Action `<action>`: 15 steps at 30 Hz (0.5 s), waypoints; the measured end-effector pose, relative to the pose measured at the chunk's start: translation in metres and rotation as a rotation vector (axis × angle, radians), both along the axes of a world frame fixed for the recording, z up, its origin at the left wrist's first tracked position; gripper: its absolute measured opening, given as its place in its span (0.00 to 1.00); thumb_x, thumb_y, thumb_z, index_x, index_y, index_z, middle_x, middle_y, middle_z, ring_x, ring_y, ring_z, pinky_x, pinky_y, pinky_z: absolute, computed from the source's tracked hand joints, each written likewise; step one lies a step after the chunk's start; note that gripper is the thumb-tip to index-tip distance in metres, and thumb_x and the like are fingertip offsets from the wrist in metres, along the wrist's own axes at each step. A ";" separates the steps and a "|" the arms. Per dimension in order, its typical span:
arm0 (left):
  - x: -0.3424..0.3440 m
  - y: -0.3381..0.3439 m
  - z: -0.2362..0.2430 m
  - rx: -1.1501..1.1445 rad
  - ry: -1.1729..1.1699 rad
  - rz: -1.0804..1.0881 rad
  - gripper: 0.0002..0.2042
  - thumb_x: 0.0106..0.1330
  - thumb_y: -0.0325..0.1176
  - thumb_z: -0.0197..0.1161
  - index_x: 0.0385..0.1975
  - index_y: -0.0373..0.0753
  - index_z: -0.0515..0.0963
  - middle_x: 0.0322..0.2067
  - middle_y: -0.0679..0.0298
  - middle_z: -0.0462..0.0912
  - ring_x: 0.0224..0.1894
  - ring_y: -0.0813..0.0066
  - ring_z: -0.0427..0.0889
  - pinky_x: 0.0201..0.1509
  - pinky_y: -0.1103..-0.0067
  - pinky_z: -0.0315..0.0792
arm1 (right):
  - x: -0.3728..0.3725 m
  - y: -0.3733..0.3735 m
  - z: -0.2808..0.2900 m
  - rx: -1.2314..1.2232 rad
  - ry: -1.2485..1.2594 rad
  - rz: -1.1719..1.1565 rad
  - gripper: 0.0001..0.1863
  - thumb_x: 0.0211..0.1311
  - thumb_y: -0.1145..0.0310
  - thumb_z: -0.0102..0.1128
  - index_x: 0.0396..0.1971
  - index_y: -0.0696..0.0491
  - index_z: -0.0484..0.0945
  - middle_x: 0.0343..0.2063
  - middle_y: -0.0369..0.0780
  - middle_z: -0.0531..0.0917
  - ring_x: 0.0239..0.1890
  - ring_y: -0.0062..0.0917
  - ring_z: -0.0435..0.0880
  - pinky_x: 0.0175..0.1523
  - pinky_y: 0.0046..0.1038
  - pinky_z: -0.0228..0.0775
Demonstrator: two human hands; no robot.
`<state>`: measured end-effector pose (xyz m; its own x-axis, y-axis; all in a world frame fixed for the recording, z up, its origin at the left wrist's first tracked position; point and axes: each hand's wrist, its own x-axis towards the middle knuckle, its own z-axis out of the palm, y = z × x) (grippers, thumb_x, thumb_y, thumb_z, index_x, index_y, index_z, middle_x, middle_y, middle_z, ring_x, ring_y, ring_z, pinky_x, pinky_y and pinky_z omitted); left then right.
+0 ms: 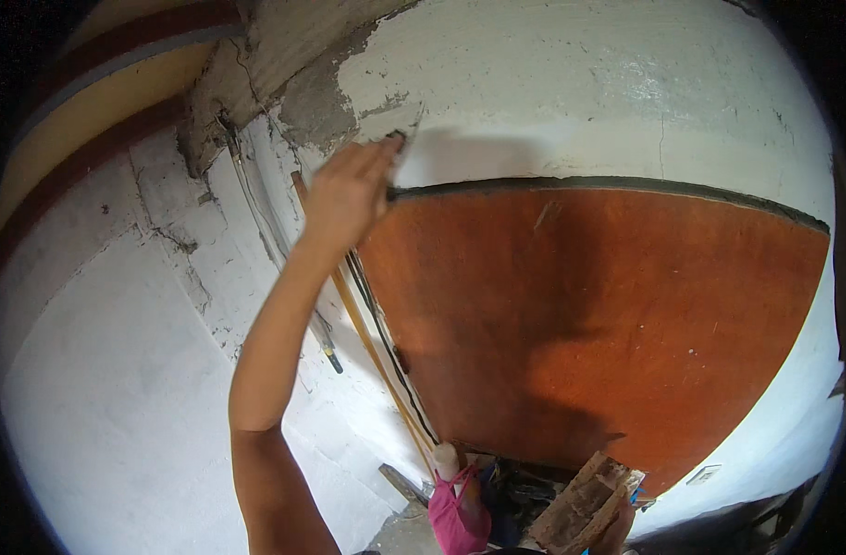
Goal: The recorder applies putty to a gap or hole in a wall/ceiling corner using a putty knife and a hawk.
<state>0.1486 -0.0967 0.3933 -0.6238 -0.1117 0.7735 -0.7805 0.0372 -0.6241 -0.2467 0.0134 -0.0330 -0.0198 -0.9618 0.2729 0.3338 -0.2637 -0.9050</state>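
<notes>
My left hand [347, 190] is raised against the upper wall, its fingers closed round a thin-bladed scraper [412, 129] seen almost edge-on. The blade touches or nearly touches the pale wall [534, 111], just above the top edge of an orange-brown panel [580, 305]. Left of the blade lies a rough grey patch [316, 106] with a ragged paint border. At the lower right my right hand [615, 532], mostly hidden, holds a rough, dirty wooden board [580, 504]. Its fingers are largely out of sight.
Along the panel's left side run a yellowish strip [367, 324] and dark cables [386, 342]. A conduit with a loose end [335, 359] hangs on the cracked white side wall [117, 370]. Below stand a pink bag [460, 518], a pale bottle-like object [446, 460] and dark clutter [520, 486].
</notes>
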 end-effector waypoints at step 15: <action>0.002 -0.008 0.004 0.014 -0.057 0.077 0.22 0.44 0.19 0.58 0.44 0.36 0.78 0.33 0.60 0.79 0.34 0.61 0.79 0.37 0.71 0.75 | 0.001 0.000 -0.019 0.312 -0.341 -0.120 0.26 0.72 0.55 0.35 0.50 0.62 0.73 0.42 0.41 0.80 0.43 0.28 0.79 0.47 0.30 0.72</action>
<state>0.1504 -0.1050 0.3973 -0.6560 -0.1716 0.7350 -0.7446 -0.0122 -0.6674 -0.2460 0.0134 -0.0522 -0.1745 -0.9822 -0.0698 0.6095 -0.0521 -0.7910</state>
